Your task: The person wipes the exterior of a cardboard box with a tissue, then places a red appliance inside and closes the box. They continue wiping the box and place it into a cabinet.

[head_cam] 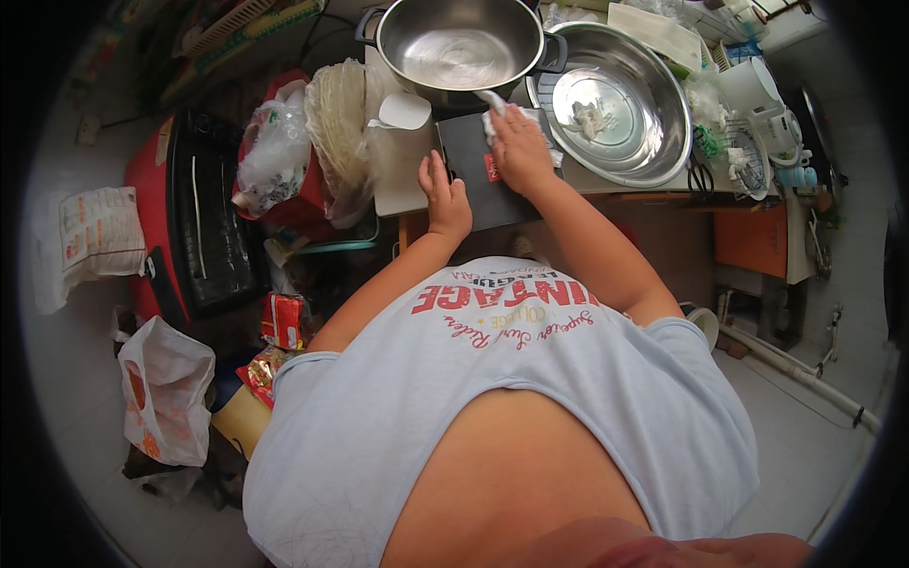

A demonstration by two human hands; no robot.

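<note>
My right hand (518, 150) presses a crumpled white cloth or tissue (529, 117) onto the upper right part of a flat dark grey panel (472, 202), beside a small red label. At the panel's left edge is my left hand (447, 199), fingers extended, seemingly resting against that edge; its underside is hidden. Beyond the panel stands a large steel pot (465, 50) with two dark handles. To the right a wide steel basin (639, 113) has a pale crumpled piece in it. A small white flat object (405, 111) lies on the countertop left of the panel.
Left of the counter are a red bin holding plastic bags (277, 156) and a red-and-black appliance (206, 220). Black-handled scissors (700, 177), a wire rack (744, 160) and a white plastic jug (753, 89) crowd the right side. Below that runs a white pipe (802, 376).
</note>
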